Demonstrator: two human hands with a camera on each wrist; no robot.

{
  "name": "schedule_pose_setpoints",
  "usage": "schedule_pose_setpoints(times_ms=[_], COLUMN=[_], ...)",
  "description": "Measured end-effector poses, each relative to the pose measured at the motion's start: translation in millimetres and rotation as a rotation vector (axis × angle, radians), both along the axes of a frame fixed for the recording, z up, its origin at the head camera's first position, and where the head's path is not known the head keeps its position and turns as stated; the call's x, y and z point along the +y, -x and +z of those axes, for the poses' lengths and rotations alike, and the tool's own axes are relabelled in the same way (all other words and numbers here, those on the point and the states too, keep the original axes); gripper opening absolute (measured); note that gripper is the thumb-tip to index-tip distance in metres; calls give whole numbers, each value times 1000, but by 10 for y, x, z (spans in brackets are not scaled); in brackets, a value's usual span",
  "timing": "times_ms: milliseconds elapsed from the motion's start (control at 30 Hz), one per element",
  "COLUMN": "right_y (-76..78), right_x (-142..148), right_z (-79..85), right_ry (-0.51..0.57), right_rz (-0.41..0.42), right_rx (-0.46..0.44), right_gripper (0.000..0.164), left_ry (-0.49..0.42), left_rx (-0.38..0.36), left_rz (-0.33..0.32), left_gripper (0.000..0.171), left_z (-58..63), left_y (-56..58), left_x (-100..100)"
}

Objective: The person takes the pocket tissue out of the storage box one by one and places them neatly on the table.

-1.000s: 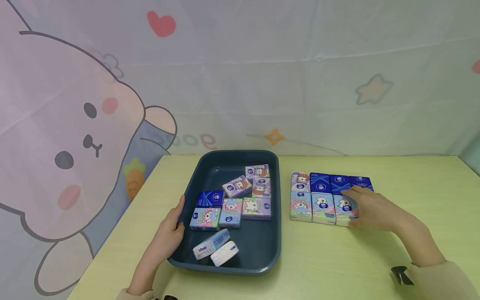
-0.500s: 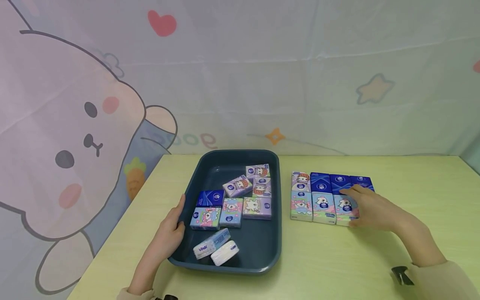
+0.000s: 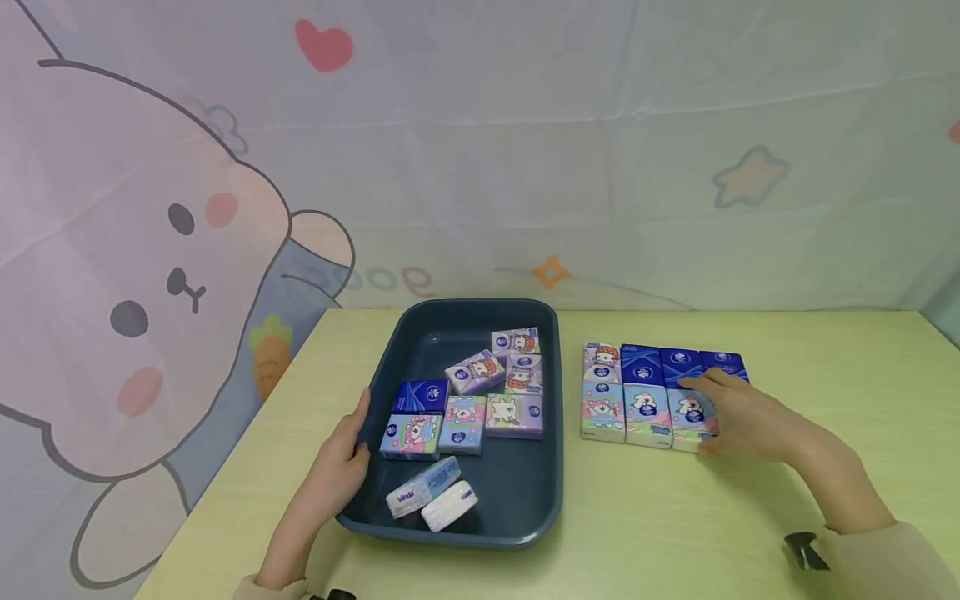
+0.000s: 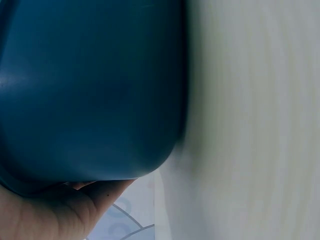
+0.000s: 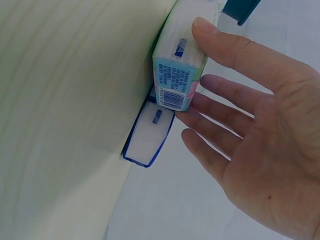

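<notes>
My left hand [image 3: 339, 467] grips the left rim of a dark blue plastic tub [image 3: 517, 508], which holds several packs of pocket tissues. The left wrist view shows that hand [image 4: 60, 212] against the tub's outer wall [image 4: 95, 90]. To the right, seven-or-so small packs lie in two rows. My right hand [image 3: 757, 421] holds the right-hand pack of the near row, a pastel tissue pack [image 3: 692, 417] with a cartoon print, thumb at its near end. In the right wrist view the thumb lies on the pack's white end [image 5: 182, 30], and the fingers lie along its printed top.
Blue tissue packs [image 3: 641, 367] form most of the far row, beside a purple one [image 3: 602, 362]. Inside the tub, two packs [image 3: 450, 506] stand on their sides near the front. A printed cloth [image 3: 525, 167] hangs behind the pale table [image 3: 622, 533].
</notes>
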State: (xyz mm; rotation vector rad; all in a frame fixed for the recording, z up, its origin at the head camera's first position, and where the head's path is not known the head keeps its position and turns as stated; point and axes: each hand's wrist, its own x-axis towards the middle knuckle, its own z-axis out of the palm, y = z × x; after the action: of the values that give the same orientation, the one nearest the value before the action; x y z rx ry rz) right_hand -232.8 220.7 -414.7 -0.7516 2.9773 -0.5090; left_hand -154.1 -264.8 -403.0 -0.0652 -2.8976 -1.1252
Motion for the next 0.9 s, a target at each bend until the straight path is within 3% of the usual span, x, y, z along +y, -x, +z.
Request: schedule_pose_setpoints(times_ms=[500,900], right_y=[0,-20], right_x=[10,-28], right_z=[-20,58], right_ry=[24,41], right_rz=[20,18], right_rx=[19,22], right_gripper=[78,78], left_ry=[6,16], left_rx=[4,21], left_rz=[-2,-1], left_gripper=[66,65], left_z=[2,10], left_y=[-11,-7], left_x=[14,12])
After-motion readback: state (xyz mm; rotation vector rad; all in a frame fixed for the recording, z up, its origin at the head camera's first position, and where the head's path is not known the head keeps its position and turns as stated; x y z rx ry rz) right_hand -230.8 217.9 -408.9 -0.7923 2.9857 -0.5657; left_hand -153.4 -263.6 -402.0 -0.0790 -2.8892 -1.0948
